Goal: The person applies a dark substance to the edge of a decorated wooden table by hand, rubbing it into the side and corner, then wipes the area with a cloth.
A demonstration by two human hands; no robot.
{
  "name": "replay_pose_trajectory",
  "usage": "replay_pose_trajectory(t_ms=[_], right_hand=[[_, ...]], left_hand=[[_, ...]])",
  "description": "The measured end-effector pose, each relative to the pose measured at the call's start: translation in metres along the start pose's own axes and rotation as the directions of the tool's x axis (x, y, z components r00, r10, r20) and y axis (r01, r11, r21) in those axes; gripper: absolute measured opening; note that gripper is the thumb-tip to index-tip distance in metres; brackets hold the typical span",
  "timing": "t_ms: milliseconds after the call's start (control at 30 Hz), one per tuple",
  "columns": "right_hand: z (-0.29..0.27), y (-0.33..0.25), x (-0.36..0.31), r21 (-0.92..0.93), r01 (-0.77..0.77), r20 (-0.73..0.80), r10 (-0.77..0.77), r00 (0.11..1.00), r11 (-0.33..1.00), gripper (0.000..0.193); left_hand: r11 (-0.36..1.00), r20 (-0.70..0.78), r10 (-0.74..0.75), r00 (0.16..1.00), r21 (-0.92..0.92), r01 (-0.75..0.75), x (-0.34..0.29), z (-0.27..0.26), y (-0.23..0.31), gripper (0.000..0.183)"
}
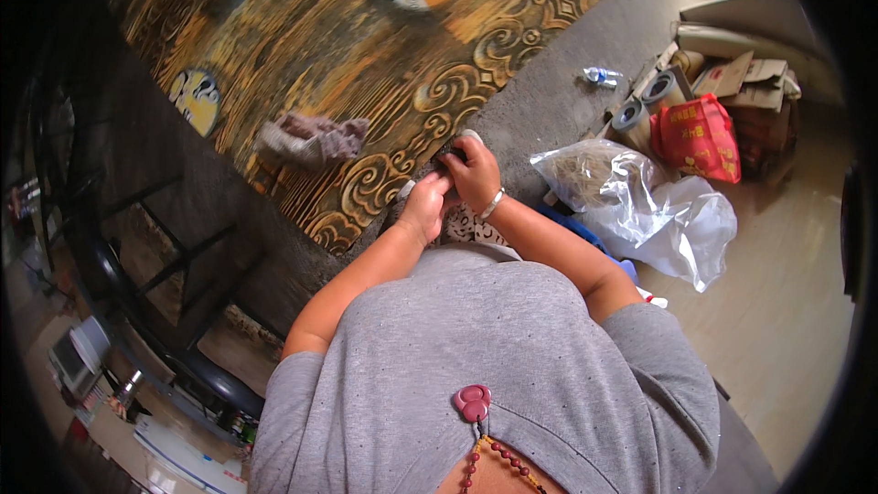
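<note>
Both of my hands meet in front of my waist, close to the near corner edge of a carved wooden table [302, 64]. My left hand [426, 205] is closed, its fingers tucked against the other hand. Bent fingers show on my right hand [476, 176], which wears a silver bangle at the wrist. If anything sits between the fingers, it is too small or hidden to make out. A crumpled greyish-pink cloth [315, 140] lies on the table, ahead and left of the hands, touched by neither. Patterned trousers [471, 225] show just below the hands.
On the floor to the right are clear plastic bags [663, 220], a red bag [697, 137], rolls of material [631, 116], flattened cardboard [750, 80] and a plastic bottle [603, 77]. Black curved metal railing [165, 316] runs along the left, with a cluttered surface [183, 457] beyond.
</note>
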State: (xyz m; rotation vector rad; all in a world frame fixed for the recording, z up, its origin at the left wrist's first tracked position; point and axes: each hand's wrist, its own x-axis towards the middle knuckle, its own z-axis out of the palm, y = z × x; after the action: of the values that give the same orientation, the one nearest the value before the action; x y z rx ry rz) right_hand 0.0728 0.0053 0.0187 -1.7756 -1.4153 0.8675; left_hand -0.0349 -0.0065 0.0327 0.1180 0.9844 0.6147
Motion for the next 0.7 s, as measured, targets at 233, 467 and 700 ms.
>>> replay_pose_trajectory(t_ms=[233, 467, 700], right_hand=[[-0.031, 0.033, 0.052, 0.029, 0.035, -0.155, -0.030, 0.987, 0.999, 0.017], [-0.029, 0.028, 0.033, 0.068, 0.279, 0.230, -0.287, 0.930, 0.958, 0.014], [-0.050, 0.035, 0.064, 0.088, 0.088, -0.012, -0.087, 0.996, 0.992, 0.014]], left_hand=[[0.998, -0.024, 0.031, 0.999, 0.059, -0.030, 0.054, 0.049, 0.008, 0.025], [0.994, -0.169, -0.106, 0.980, 0.005, 0.109, 0.029, 0.019, -0.008, 0.025], [0.977, -0.118, -0.023, 0.993, 0.207, 0.047, 0.052, 0.061, 0.022, 0.026]])
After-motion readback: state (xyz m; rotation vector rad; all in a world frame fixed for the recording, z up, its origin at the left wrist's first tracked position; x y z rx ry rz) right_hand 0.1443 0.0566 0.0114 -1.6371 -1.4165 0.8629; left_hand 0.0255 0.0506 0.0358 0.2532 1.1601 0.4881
